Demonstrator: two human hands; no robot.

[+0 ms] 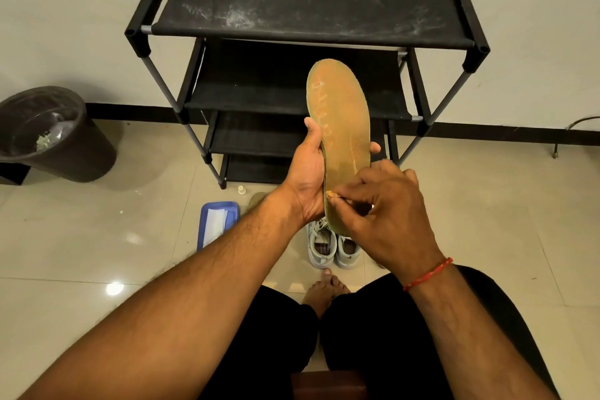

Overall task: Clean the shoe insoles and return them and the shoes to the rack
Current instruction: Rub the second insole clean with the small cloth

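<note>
Pale glossy floor tiles [97, 237] ran up to a white wall, where the black shoe rack [311, 3] stood with all its visible shelves bare and its top shelf streaked with dust. From the head view, the left hand [308, 178] gripped the tan insole [341, 114] around its lower half, thumb on the near edge and fingers behind, toe end raised toward the rack, probably to steady the face for cleaning. The right hand [386, 204] pinched a small tan bit [331, 195] against the insole's lower left edge; whether it was loose could not be told. The pale shoes [334, 245] sat side by side on the floor just below the hands. A blue tray [207, 214] lay to their left and a dark bin [48, 133] stood well apart, leaving an open path to the rack.
</note>
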